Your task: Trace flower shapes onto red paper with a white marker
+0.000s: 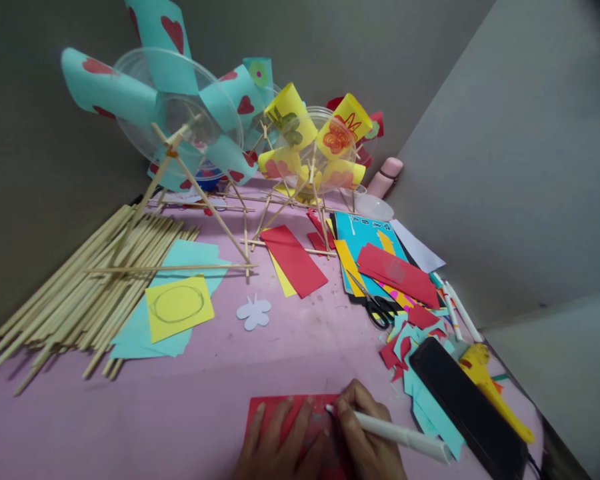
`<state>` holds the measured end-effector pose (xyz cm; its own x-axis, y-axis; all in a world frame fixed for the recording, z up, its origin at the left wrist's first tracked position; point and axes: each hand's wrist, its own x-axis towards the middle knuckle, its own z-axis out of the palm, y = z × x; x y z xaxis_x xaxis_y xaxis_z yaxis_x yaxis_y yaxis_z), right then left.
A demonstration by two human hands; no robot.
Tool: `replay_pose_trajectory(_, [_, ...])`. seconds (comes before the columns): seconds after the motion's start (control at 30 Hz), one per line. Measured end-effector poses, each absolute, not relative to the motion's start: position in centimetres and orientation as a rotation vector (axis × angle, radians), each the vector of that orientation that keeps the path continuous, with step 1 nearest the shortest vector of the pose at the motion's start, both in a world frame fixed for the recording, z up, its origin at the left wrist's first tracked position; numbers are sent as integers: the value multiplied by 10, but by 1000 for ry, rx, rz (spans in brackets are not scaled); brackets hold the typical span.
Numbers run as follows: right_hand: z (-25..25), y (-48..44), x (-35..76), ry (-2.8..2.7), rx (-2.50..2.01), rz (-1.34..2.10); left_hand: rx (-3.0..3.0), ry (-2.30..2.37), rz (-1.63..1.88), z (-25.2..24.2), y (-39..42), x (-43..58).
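Red paper (pixel 318 408): left hand (pixel 277 443), fingers spread, lies across left part; right hand (pixel 365 433), over right, grips white marker (pixel 405 437), tip just inside far edge.

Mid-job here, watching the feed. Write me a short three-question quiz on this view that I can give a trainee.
1. What does the right hand hold?
A) a wooden stick
B) a white pen
C) a phone

2. True or false: in the picture, the scissors lie to the right of the white paper butterfly.

3. What lies under the spread fingers of the left hand, and what colour is it?

Key:
1. B
2. True
3. A sheet; it is red.
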<state>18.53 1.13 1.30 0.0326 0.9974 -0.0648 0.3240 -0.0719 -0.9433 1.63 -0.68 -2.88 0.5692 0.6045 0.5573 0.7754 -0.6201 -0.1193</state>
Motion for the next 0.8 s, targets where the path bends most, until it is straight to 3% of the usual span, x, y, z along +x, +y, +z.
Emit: replay_pose_trajectory(0.8, [12, 9, 177, -1297, -1495, 1098, -2457, -1184, -778, -30, -9, 18])
